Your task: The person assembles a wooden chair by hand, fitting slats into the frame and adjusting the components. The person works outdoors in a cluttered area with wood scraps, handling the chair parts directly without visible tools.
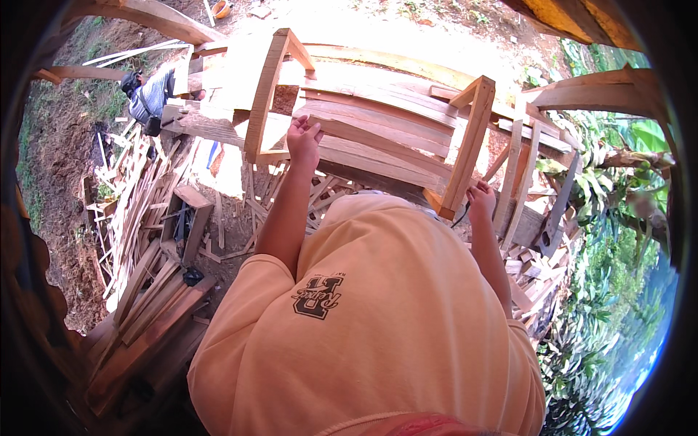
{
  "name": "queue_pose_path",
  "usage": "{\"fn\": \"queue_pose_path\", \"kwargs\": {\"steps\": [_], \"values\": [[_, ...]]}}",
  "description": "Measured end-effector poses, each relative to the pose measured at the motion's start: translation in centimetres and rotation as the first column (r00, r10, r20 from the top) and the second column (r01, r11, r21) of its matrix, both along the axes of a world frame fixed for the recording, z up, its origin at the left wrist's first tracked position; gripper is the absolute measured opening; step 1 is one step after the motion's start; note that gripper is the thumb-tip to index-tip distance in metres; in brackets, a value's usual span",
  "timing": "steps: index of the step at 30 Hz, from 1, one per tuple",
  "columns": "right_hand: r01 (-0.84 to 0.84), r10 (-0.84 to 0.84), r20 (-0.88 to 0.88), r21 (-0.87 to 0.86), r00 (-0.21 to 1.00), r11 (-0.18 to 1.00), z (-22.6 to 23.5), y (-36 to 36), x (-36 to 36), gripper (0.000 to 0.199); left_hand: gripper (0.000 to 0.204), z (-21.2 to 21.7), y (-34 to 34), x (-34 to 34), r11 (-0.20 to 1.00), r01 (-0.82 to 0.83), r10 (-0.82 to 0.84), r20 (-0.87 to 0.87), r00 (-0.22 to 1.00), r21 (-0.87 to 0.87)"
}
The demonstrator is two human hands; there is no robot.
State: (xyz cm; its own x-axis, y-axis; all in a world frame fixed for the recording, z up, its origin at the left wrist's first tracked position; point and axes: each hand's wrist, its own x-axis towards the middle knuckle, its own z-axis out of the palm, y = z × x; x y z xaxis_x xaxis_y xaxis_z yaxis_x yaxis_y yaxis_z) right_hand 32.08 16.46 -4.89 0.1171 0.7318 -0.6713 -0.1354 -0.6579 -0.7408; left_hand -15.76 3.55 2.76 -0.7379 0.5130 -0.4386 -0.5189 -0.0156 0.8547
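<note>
In front of me lies a wooden piece with two upright square frames, a left frame (265,98) and a right frame (470,145). Pale wooden slats (378,109) lie side by side between them. My left hand (304,139) is closed at the left end of one slat (378,136), thumb and fingers pinching its edge. Just right of the right frame's lower end, my right hand (480,199) has its fingers curled. Whatever it holds, if anything, is too small to make out; a thin dark thing (461,216) shows beside it.
A handsaw (560,211) hangs or leans at the right, past several upright boards (518,171). Wood strips (145,211) are heaped at the left, with thicker planks (156,320) nearer. Another person (151,98) is at the far left. Green plants (603,327) border the right side.
</note>
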Motion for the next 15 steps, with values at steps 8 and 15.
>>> {"fn": "queue_pose_path", "kwargs": {"steps": [8, 15], "values": [[-0.041, 0.041, 0.045, -0.003, 0.998, 0.999, 0.0, 0.6, 1.5, 0.038, 0.043, 2.8, 0.4, 2.6, 0.998, -0.006, 0.005, 0.033, 0.999, 0.055], [-0.150, 0.158, 0.166, -0.056, 0.974, 0.987, 0.5, 0.3, 2.6, 0.037, 0.039, 4.6, 0.9, 3.8, 0.999, 0.044, -0.044, -0.058, 0.997, -0.010]]}}
